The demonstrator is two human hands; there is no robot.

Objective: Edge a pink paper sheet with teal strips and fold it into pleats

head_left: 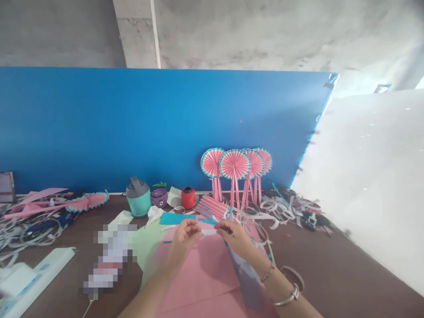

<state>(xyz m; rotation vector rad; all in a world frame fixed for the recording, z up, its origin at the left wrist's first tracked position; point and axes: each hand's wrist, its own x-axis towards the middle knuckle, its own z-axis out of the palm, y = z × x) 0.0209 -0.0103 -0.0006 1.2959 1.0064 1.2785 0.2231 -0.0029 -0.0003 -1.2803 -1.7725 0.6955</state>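
Both my hands are over a stack of pink paper sheets [205, 269] at the front middle. My left hand [186, 236] is closed in a pinch on the left end of a short white strip [209, 232]. At the strip's right end, the fingers of my right hand [236, 236] are pinched on it too. Whether the strip is paper or tape, I cannot tell. Just beyond my fingers lie pleated pink paper [213, 207] and thin blue paper strips [207, 216]. A blue paper piece [175, 218] is left of them, above a pale green sheet [147, 243].
Round pink paper fans [234, 164] stand against the blue partition [132, 119]. A teal cup [138, 198], a purple pot [159, 197] and a red container [188, 198] line the back. Curled white strips [281, 207] lie right; a power strip [39, 278] lies left.
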